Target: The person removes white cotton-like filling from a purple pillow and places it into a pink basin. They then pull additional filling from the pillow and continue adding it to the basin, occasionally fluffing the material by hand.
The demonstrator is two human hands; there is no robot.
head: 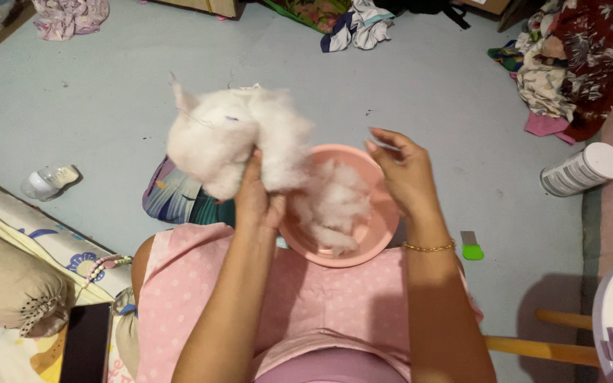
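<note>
Pink lap (306, 298) nearest. Left hand (258, 198) closed on white stuffing clump (228, 138), raised over floor (108, 106). Pink bowl (377, 234) on lap, more stuffing (331, 206) inside. Right hand (406, 170) above rim, fingertips pinching a wisp.

White fluffy stuffing (232, 142) at centre; a pink bowl (377, 237) just below it; pink white-dotted clothing (306, 298) at the bottom; pale blue floor (122, 92); dark red flowered cloth (590, 50) upper right.
</note>
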